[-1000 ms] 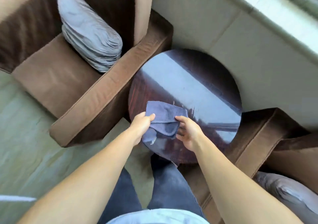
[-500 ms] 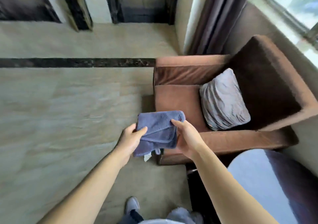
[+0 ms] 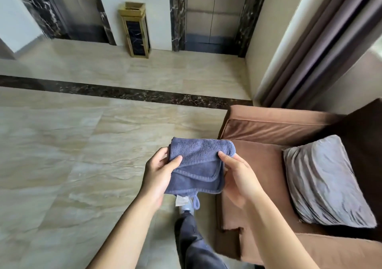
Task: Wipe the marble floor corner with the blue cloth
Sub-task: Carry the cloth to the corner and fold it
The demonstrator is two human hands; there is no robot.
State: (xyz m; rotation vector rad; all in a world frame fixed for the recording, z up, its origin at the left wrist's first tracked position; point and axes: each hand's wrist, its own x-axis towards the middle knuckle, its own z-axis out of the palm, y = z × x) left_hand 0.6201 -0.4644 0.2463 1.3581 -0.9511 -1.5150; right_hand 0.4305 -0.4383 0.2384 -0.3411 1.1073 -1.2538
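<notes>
While veined marble floor [image 3: 62, 165] gleams below, both hands grip the folded, fluffy blue cloth [image 3: 200, 163].

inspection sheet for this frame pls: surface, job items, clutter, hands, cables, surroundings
Surface: beige marble floor with a dark inlay strip; no dirt visible.
Job's things: blue cloth, folded, held in the air, not on the floor; its white tag hangs below.
Clutter: nothing seen on the floor.
Hands: left hand and right hand both grip the cloth, one on each side.
Cables: nothing seen.
Surroundings: brown armchair with a grey cushion on the right; curtain behind it; gold-framed bin between two elevator doors.
</notes>
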